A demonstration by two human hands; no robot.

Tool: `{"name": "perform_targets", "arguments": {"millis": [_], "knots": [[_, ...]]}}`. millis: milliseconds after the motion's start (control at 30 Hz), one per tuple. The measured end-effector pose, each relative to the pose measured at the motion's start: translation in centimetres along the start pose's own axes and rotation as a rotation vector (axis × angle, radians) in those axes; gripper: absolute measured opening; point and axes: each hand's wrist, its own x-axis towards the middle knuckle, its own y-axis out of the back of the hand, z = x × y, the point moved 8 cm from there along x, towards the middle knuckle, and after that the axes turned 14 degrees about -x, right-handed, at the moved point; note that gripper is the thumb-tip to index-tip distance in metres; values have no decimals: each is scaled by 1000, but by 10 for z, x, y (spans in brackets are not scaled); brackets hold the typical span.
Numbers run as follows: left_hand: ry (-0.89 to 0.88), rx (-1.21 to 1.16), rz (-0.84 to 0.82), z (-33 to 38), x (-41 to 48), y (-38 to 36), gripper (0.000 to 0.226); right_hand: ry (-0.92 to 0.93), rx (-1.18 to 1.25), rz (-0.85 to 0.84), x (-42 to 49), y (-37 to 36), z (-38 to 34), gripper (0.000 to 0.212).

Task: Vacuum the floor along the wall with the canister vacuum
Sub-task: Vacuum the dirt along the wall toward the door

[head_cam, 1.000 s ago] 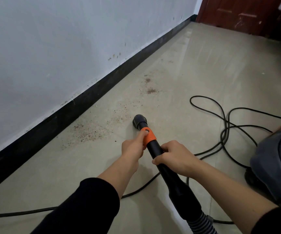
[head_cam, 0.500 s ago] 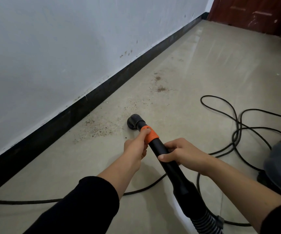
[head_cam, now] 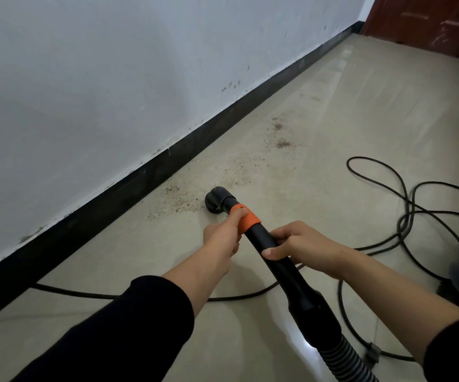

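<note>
The pale wall (head_cam: 112,78) is running off toward a far door, and the floor (head_cam: 360,119) is meeting it along a black skirting board (head_cam: 140,183). A long power cord (head_cam: 404,216) is lying in loops toward the floor's right side, with one run passing beneath the person's arms.

The person is holding the black wand (head_cam: 275,260) low and slanted. The left hand (head_cam: 223,235) is wrapping round it at the orange collar (head_cam: 249,220), and the right hand (head_cam: 297,244) is curling round the tube just behind. The round nozzle (head_cam: 217,199) is sitting on the floor near its wall edge, at the rim of a reddish grit patch (head_cam: 178,199) lying close to the skirting.

To my eye most of that patch is still waiting. The nozzle should be kept flat and eased sideways right up to the skirting in slow, overlapping passes. After that it can work on toward the smaller spots (head_cam: 282,144) farther along. The cord underfoot looks worth minding so it isn't snagging.
</note>
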Motion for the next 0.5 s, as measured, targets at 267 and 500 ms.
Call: {"name": "perform_targets", "arguments": {"millis": [267, 500], "knots": [[-12, -12, 54, 15, -5, 25, 32, 31, -16, 2, 5, -18, -22, 24], [-37, -24, 117, 28, -3, 50, 32, 60, -57, -7, 20, -33, -37, 21]]}}
